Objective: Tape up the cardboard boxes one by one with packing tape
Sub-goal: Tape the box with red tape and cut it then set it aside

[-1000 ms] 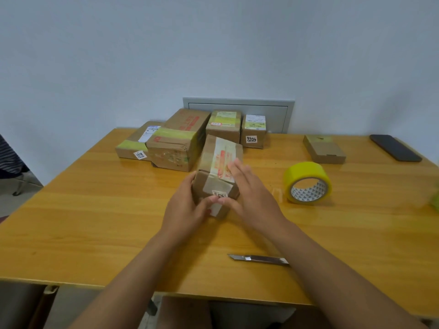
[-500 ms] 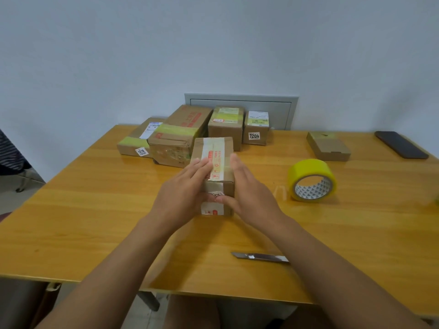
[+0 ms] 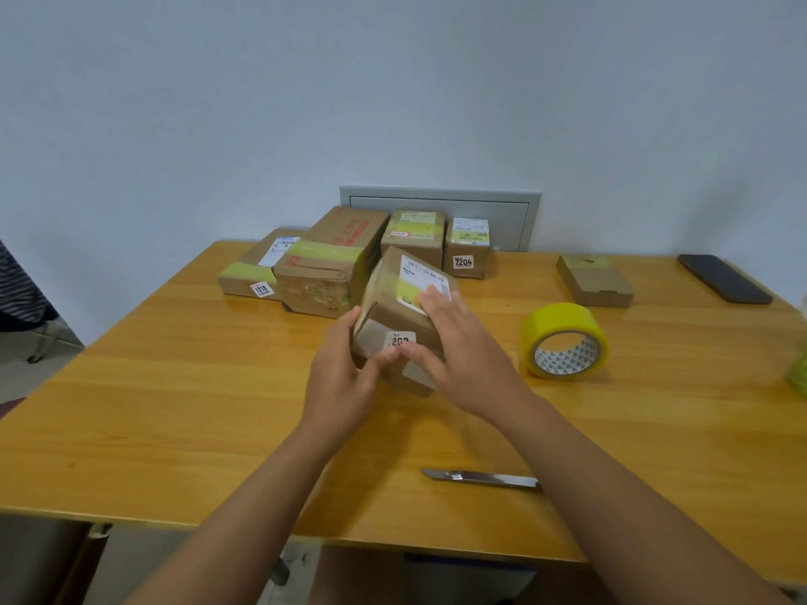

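Note:
A small cardboard box with a white shipping label on top is tilted above the middle of the wooden table. My left hand grips its left and near side, thumb on the front face. My right hand holds its right side, fingers over the label and thumb on the front. A roll of yellow packing tape stands on edge to the right, apart from both hands. A metal utility knife lies near the table's front edge.
Several taped boxes are grouped at the back of the table by the wall. A flat small box and a dark phone lie at the back right. A person's striped sleeve shows at the far left.
The box has been turned over in both hands: the face with red print is gone from view and a white label now faces up. It now sits tilted.

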`<state>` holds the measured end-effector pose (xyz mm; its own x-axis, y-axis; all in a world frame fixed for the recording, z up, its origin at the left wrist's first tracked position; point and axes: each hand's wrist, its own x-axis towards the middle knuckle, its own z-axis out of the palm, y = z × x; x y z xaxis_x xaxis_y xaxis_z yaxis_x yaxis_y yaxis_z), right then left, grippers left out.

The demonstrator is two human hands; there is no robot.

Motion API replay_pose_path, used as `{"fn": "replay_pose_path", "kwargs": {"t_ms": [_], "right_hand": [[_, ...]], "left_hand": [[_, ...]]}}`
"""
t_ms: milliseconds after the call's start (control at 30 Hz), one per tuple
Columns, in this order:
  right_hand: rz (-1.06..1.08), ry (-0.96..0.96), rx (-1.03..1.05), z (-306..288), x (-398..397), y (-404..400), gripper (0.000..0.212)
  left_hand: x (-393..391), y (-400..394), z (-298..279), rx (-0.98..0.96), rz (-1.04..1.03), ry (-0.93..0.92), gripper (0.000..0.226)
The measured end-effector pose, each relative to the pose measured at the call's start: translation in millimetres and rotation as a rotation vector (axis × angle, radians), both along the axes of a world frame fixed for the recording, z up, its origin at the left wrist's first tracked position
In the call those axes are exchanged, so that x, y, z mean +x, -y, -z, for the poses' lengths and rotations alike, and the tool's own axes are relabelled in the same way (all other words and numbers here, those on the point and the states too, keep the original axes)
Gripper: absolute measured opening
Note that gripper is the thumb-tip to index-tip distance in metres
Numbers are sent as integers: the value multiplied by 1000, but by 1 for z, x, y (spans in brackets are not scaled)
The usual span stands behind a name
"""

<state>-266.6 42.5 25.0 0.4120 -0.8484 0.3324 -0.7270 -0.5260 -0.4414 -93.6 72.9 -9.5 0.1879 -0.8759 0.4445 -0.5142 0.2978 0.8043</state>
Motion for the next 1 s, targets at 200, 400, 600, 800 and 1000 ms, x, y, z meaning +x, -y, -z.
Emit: {"fn": "replay_pose_path", "kwargs": {"t_ms": [200,400,600,800,1000], "right_hand": [[-56,-271,-18,1,-8,-4,66],[-85,-279,-25,11,-5,-3,73],[4,-116,71,29,-24,-3,84],[12,-144,22,28,-25,-2,87],[139,108,179,43,-17,-7,100]], "left_hand": [[-4,-7,7,106,49,199,89],[5,-6,-1,7,108,866,77],[4,-4,-10,69,109,904,70],[-10,0,-17,56,135,1203,79],[-8,4,-10,23,163,1079,79]]}}
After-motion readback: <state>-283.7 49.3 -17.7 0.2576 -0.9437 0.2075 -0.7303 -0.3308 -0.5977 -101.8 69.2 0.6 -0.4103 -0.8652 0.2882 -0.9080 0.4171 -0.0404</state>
